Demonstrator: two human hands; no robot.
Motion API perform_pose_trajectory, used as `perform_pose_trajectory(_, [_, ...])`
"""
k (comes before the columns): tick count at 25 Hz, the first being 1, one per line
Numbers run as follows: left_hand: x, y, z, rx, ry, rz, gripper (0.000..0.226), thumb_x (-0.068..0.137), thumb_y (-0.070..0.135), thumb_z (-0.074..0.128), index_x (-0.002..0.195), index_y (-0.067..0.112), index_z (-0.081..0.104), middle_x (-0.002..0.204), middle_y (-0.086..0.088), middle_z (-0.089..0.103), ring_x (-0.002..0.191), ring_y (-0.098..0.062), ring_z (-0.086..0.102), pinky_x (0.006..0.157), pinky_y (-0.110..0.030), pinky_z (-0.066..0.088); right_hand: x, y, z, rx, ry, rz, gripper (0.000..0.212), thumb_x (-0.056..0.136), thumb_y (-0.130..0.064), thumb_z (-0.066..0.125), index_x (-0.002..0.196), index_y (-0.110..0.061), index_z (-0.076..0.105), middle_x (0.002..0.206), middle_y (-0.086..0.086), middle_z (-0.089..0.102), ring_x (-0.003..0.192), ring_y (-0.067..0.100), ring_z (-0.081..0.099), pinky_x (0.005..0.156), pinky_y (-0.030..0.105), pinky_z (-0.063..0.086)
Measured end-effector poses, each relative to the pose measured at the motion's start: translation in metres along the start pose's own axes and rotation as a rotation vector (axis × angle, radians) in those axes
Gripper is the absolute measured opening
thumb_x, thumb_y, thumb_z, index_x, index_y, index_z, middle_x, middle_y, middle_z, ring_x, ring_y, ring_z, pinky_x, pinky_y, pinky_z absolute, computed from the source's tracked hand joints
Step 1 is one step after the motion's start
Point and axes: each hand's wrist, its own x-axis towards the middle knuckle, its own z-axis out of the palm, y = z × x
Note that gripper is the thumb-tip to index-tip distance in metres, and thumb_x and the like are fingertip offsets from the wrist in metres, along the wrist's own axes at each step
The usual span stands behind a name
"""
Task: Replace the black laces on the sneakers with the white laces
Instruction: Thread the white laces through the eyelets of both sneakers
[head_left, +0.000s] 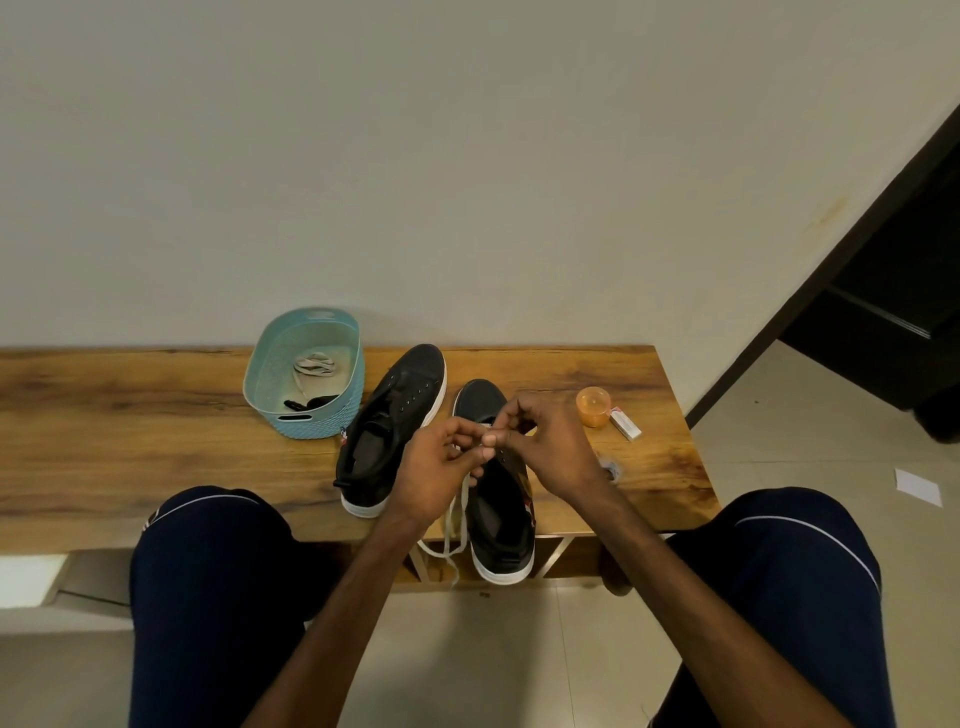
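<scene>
Two black sneakers with white soles stand on the wooden bench (156, 415). The left sneaker (395, 415) has bare eyelets and no lace. Over the right sneaker (498, 509) my left hand (441, 467) and my right hand (545, 447) meet, fingers curled, pinching a white lace (454, 525) near the eyelets. The lace's loose ends hang down over the bench's front edge. A teal basket (270, 374) at the back holds another white lace (314, 366) and black laces (306, 402).
An orange round container (592, 408) and a small white box (625, 424) sit on the bench to the right of the sneakers. A small dark item (613, 470) lies near my right wrist. My knees flank the bench; a dark doorway is at right.
</scene>
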Motion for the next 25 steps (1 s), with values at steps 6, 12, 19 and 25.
perform_pose_trajectory(6, [0.001,-0.002,-0.003,0.049,0.202,-0.053,0.005,0.089,0.016,0.071,0.093,0.018,0.071,0.078,-0.001,0.069,0.058,-0.001,0.06,0.048,-0.012,0.044,0.004,0.034,-0.003,-0.212,-0.276,0.334,0.043,0.087,-0.031,0.074,0.125,-0.017,0.059,0.119,-0.001,0.061,0.107,0.018,0.06,0.09,0.036,0.054])
perform_pose_trajectory(12, [0.006,-0.014,0.002,0.096,0.228,-0.064,0.011,0.095,0.016,0.065,0.1,0.015,0.074,0.077,0.003,0.068,0.064,-0.001,0.058,0.051,-0.012,0.043,0.004,0.042,0.016,-0.423,-0.404,0.372,0.064,0.081,-0.024,0.072,0.139,-0.017,0.045,0.128,0.007,0.048,0.119,0.026,0.052,0.099,0.042,0.05])
perform_pose_trajectory(19, [0.013,-0.029,0.005,0.123,0.273,-0.123,0.008,0.094,0.012,0.065,0.099,0.013,0.071,0.087,0.003,0.068,0.078,-0.01,0.062,0.061,-0.018,0.048,-0.004,0.048,0.042,-0.656,-0.159,0.228,0.035,0.102,-0.034,0.043,0.133,-0.019,0.051,0.123,0.004,0.053,0.101,0.024,0.06,0.08,0.038,0.052])
perform_pose_trajectory(25, [0.026,-0.038,0.02,0.364,0.294,-0.045,0.004,0.09,0.017,0.069,0.092,0.019,0.072,0.089,0.007,0.07,0.084,-0.006,0.065,0.073,-0.018,0.049,-0.007,0.059,0.027,-0.182,-0.091,0.424,0.034,0.101,-0.016,0.045,0.133,-0.018,0.059,0.127,0.003,0.062,0.116,0.019,0.057,0.097,0.035,0.046])
